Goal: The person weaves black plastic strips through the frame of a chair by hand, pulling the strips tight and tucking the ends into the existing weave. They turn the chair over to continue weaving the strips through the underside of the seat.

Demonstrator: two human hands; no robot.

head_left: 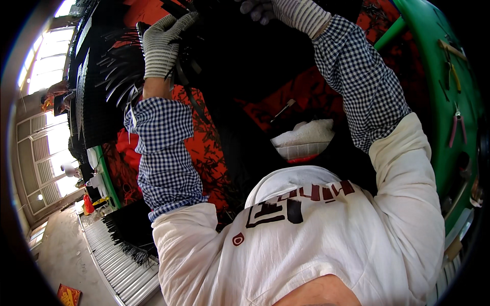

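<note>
Daylight from tall workshop windows (46,148) falls on a surface draped in orange-red patterned cloth (204,148), with a green frame (439,66) curving along the right and small hand tools, among them red-handled pliers (457,127), lying on it. Both arms in checked sleeves reach up and away from the body. The left hand (162,48), in a grey knitted glove, is closed around a bundle of thin black strips (181,76) near the top left, where more of the same strips fan out from a dark stack (97,86). The right hand (268,9), also gloved, sits at the top edge with its fingers cut off by the frame, so whether it grips anything cannot be told. The strips look light, narrow and springy, likely to splay or slide against one another; a firm grip around the gathered middle, as the left hand has it, seems the surest hold, and the knitted gloves should help against slipping.
</note>
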